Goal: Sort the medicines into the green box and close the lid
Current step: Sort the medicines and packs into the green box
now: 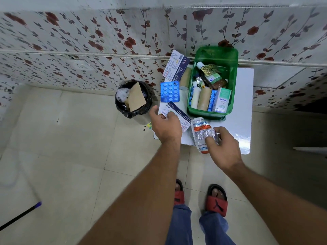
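Note:
The green box [231, 80] stands open on a small white table [244, 106], its lid tilted up against the wall. Inside are a brown bottle, cardboard tubes, blister strips and a white Optibac carton [222, 99]. My left hand [165, 126] grips a navy-and-white dressing packet [184, 117] at the table's left front. My right hand [223, 147] pinches a silver and orange tablet strip [200, 133] at the front edge. A blue blister pack [169, 93], a second dressing packet [175, 66] and a cardboard tube [185, 78] lie left of the box.
A black-lined waste bin [132, 99] with a piece of cardboard in it stands on the tiled floor left of the table. A floral-papered wall with a pipe rail runs behind. My feet in red sandals stand below the table. A dark stick lies at lower left.

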